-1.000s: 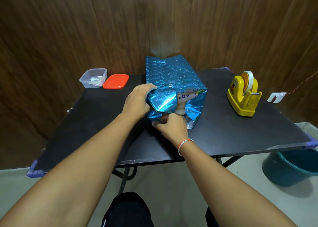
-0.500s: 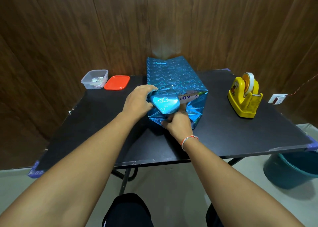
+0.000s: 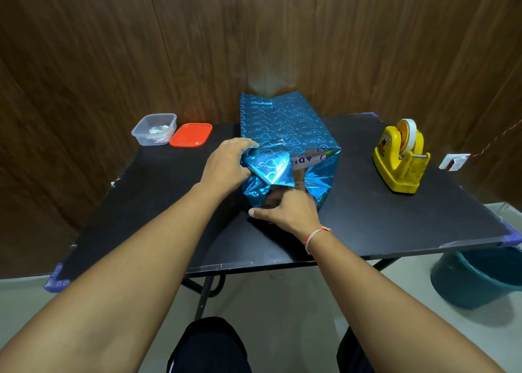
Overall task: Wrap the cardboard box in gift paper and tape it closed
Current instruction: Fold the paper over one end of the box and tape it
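Note:
A cardboard box [image 3: 306, 160] lies on the black table [image 3: 158, 191], covered in shiny blue gift paper [image 3: 285, 124] with heart prints. At the near end the paper is partly folded, and a strip of bare cardboard with printed letters shows through. My left hand [image 3: 226, 166] grips the left near corner and holds a folded triangular flap against the end face. My right hand [image 3: 285, 208] is at the bottom of that end, its fingers curled on the lower paper flap, thumb stretched out to the left on the table.
A yellow tape dispenser [image 3: 401, 157] with a white roll stands at the table's right. A clear plastic tub [image 3: 154, 129] and its red lid [image 3: 191, 135] sit at the back left. A teal bucket [image 3: 480, 276] stands on the floor at right. Wooden wall behind.
My right hand slid down from the middle of the end face to its bottom edge. The left hand stayed on the corner flap.

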